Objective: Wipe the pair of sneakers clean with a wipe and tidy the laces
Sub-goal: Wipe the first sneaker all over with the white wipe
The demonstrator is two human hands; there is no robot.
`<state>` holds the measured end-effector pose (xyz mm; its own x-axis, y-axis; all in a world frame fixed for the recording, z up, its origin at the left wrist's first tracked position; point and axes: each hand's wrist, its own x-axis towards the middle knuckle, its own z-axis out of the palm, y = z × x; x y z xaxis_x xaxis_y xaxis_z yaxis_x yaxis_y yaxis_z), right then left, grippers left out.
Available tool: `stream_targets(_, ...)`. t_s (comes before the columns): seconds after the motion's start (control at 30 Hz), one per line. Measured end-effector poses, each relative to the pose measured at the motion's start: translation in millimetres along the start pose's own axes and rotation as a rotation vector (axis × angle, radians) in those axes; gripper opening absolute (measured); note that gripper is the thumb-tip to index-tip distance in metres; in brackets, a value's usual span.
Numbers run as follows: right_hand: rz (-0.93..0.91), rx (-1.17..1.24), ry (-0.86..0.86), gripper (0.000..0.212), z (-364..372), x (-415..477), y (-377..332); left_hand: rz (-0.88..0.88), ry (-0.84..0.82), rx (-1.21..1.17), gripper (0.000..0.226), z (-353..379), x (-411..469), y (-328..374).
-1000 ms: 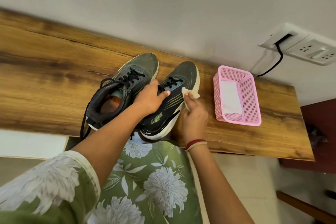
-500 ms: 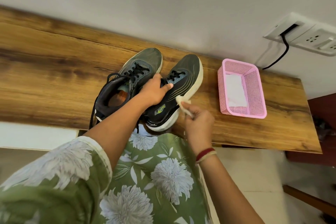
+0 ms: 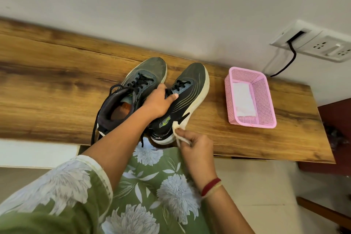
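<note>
Two dark grey sneakers with black laces and off-white soles stand side by side on the wooden shelf (image 3: 47, 81), toes toward the wall. My left hand (image 3: 158, 103) grips the right sneaker (image 3: 190, 91) over its collar and laces, thumb lying on the tongue. My right hand (image 3: 195, 145) pinches a crumpled off-white wipe (image 3: 177, 131) against the sole's outer side near the heel. The left sneaker (image 3: 136, 81) sits untouched, its opening showing an orange insole and its laces hanging loose over the shelf's front edge.
A pink mesh basket (image 3: 266, 104) holding a white wipe stands on the shelf to the right of the shoes. A wall socket panel (image 3: 321, 45) with a black cable is above it. My green floral clothing fills the lower view; tiled floor lies below right.
My right hand has slid the wipe along the right sneaker's sole from the midfoot back toward the heel. My left hand keeps its grip on the shoe.
</note>
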<state>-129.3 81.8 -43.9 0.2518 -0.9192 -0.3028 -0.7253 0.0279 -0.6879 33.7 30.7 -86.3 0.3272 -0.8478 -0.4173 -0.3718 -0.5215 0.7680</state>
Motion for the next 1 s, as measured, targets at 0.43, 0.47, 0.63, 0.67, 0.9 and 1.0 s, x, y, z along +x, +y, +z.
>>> stream_targets(0.43, 0.058, 0.338, 0.189, 0.026, -44, 48, -8, 0.093, 0.089, 0.068, 0.040, 13, -3, 2)
stream_targets(0.47, 0.039, 0.304, 0.238, 0.027, -50, 63, -9, 0.128, 0.097, 0.098, 0.048, 16, -5, 4)
stream_targets(0.63, -0.023, 0.053, 0.319, 0.028, -51, 125, -5, 0.293, 0.073, 0.320, 0.060, 30, -8, 8)
stream_targets(0.67, -0.017, 0.019, 0.309, 0.030, -48, 132, -3, 0.306, 0.056, 0.320, 0.057, 32, -7, 9)
stream_targets(0.9, -0.032, -0.013, 0.284, 0.035, -19, 104, 28, 0.314, 0.065, 0.113, 0.046, 32, -6, 10)
stream_targets(1.0, -0.071, 0.059, 0.220, 0.035, -12, 73, 35, 0.245, 0.098, 0.057, 0.054, 33, -7, 12)
